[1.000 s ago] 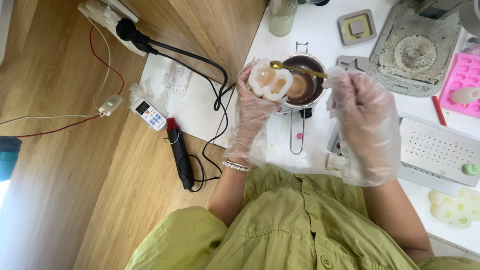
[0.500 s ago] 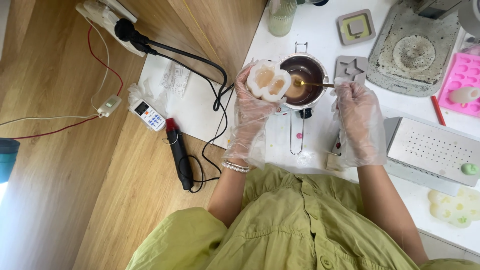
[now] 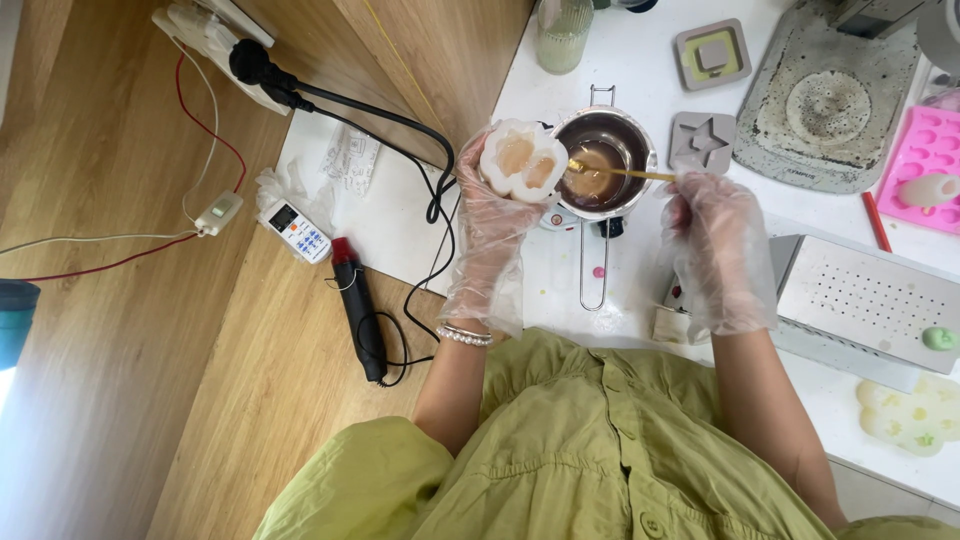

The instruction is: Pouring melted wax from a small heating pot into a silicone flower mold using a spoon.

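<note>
Your gloved left hand [image 3: 492, 225] grips a white, lobed silicone mould [image 3: 521, 162] with 2 tan-filled cavities, tilted up just beside the rim of the small round metal pot [image 3: 603, 165] of brown liquid on the white table [image 3: 640, 60]. Your gloved right hand [image 3: 715, 245] pinches a slim gold spoon [image 3: 612, 171]; its bowl seems to sit in the liquid, though glare blurs it
</note>
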